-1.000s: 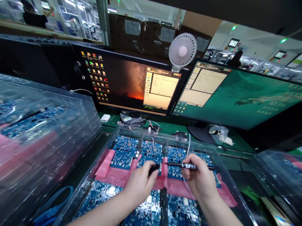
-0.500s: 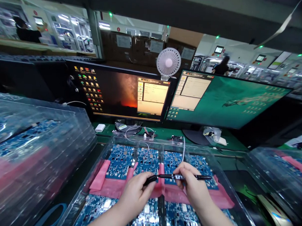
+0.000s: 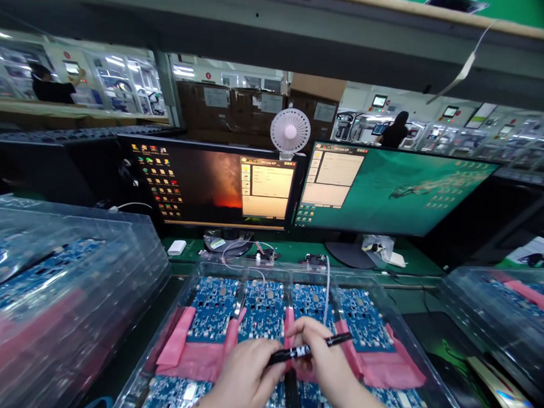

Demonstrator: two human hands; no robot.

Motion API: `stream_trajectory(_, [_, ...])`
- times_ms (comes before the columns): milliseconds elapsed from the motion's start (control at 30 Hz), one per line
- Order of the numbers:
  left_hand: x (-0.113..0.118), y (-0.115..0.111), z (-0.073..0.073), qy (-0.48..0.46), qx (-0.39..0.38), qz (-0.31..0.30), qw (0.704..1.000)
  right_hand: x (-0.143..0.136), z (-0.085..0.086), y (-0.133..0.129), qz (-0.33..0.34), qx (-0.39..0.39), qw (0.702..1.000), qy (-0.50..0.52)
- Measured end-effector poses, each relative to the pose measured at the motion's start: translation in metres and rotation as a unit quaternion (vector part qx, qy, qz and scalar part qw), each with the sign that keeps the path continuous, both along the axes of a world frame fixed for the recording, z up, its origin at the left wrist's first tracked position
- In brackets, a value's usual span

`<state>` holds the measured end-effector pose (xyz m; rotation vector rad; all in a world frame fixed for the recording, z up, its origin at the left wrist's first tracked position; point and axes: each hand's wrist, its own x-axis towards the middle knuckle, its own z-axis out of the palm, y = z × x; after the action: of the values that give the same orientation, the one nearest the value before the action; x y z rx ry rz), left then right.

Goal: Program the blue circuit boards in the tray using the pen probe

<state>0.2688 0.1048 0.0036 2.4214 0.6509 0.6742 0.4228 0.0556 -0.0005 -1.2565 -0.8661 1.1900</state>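
A black marker pen (image 3: 302, 351) with white lettering lies slantwise between my hands, above a clear plastic tray (image 3: 435, 379). My left hand (image 3: 249, 371) is closed on its lower left end, where the black cap is. My right hand (image 3: 322, 353) pinches the barrel, whose other end sticks out past the fingers. Under my hands, several blue circuit boards (image 3: 216, 307) sit in the tray's compartments, with pink sheeting (image 3: 197, 360) between the rows. My hands hide parts of the boards in the near row.
Two monitors (image 3: 210, 183) stand behind the tray, a small white fan (image 3: 290, 130) above them. A thin white cable (image 3: 327, 290) hangs over the tray. Stacked clear trays (image 3: 135, 246) are at the left, another tray (image 3: 498, 292) at the right. Two people are in the background.
My hands have come closer together and the marker's exposed writing end has gone into the cap. The marker now tilts up to the right. The view has tipped upward.
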Motion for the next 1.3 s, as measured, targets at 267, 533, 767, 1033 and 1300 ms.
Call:
stream_trajectory(267, [0.004,-0.01,0.014,-0.063,-0.113,-0.054,0.99,-0.007,-0.012,-0.006,0.024,0.109,0.994,-0.003])
stream_trajectory(533, [0.005,0.031,0.004,0.084,-0.039,0.066,0.993,-0.009,-0.029,0.004,0.099,-0.005,0.987,-0.128])
stream_trajectory(767, [0.016,0.084,-0.011,0.256,0.172,0.185,0.933,-0.013,-0.042,0.012,0.196,0.045,0.794,-0.574])
stream_trajectory(1033, [0.029,0.093,-0.03,0.338,0.138,0.208,0.907,-0.016,-0.044,0.013,0.276,-0.008,0.76,-0.588])
stream_trajectory(1300, [0.043,0.094,-0.032,0.374,0.068,0.256,0.889,-0.01,-0.045,0.009,0.279,-0.003,0.78,-0.56])
